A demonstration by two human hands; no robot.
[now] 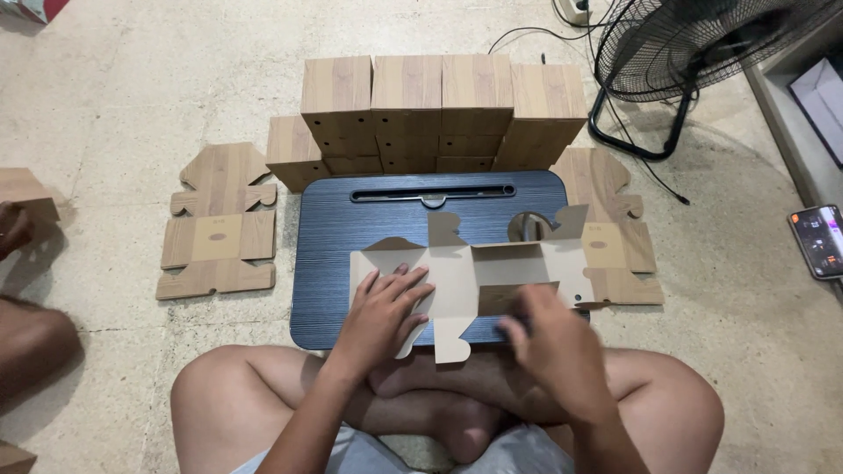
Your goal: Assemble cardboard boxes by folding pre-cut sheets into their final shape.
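Note:
A flat, die-cut cardboard box blank (474, 268) lies plain brown side up on a dark blue lap tray (334, 237) in front of my crossed legs. My left hand (382, 312) presses flat on the blank's left panel, fingers spread. My right hand (549, 338) is blurred at the blank's near right edge, fingers curled on a flap; I cannot tell how firmly it grips.
Several folded wood-grain boxes (439, 110) are stacked behind the tray. Flat wood-grain blanks lie on the floor at the left (219, 224) and right (619, 224). A standing fan (694, 53) and cables are at back right, a phone (818, 241) far right. Another person's arm (22, 263) holds a box at the left edge.

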